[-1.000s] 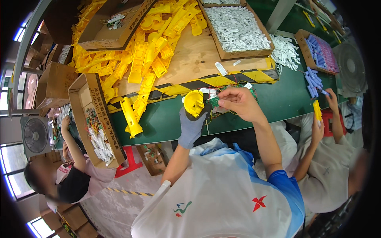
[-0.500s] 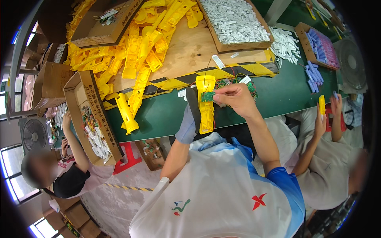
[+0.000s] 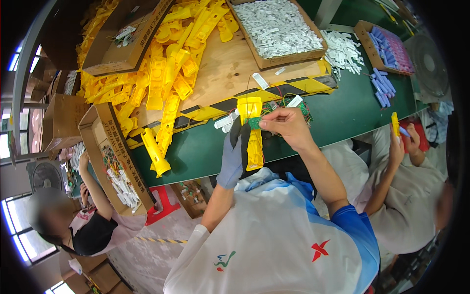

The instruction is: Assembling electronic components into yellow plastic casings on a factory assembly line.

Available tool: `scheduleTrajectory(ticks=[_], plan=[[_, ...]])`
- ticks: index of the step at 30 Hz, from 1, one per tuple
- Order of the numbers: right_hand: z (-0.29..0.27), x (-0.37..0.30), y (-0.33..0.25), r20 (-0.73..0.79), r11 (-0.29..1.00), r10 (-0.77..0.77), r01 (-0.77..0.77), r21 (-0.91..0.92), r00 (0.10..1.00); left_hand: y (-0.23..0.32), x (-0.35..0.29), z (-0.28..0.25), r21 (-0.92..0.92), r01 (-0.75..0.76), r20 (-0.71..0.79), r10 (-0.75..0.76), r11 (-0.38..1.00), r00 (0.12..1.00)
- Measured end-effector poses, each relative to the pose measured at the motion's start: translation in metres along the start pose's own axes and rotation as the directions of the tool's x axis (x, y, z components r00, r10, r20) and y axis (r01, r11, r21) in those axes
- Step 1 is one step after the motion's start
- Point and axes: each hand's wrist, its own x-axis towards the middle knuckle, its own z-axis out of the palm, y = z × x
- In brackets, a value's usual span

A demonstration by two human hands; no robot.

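My left hand point(image 3: 232, 158), in a grey glove with dark fingers, grips a yellow plastic housing point(image 3: 254, 151) along its left side. The housing stands lengthwise before me at the table's front edge, its hollow side up. Between the thumb and fingertips of my bare right hand point(image 3: 293, 128) is a small green circuit board point(image 3: 253, 123), over the upper part of the housing. My gloved fingertips are close to the board's left end; whether they touch it I cannot tell. A thin wire runs along the housing's lower right side. Behind my right hand lie wired circuit boards point(image 3: 306, 110).
Yellow housings point(image 3: 155, 81) pile up at the left, beside a carton of wired parts point(image 3: 139, 183). White pieces fill a carton point(image 3: 286, 60) at the back. Purple-blue cylinders point(image 3: 383, 88) lie at the right. Co-workers sit on both sides; the right one holds a yellow part point(image 3: 395, 125).
My gloved fingers have shifted up toward the board's left end. The whole view has shifted slightly. The right co-worker's hands have moved closer together.
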Motion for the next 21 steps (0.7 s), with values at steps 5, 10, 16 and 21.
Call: scheduleTrajectory(ticks=[5,10,16,21], plan=[[0.022,-0.010,0.015,-0.123,0.980,-0.173,0.183,0.073,0.977,0.010,-0.013,0.018,0.009,-0.123,-0.141,0.123,0.992,0.982],[0.040,-0.020,0.011,-0.141,0.960,-0.182,0.207,0.190,0.973,0.014,-0.021,0.027,0.078,-0.200,-0.196,0.212,0.977,0.957],[0.040,-0.026,0.003,-0.100,0.983,-0.174,0.178,0.036,0.980,0.006,-0.023,0.023,0.092,-0.280,-0.174,0.292,0.956,0.940],[0.041,-0.031,0.007,-0.074,0.981,-0.195,0.196,0.002,0.978,-0.039,-0.011,0.004,0.592,-0.398,-0.078,0.542,0.701,0.837]])
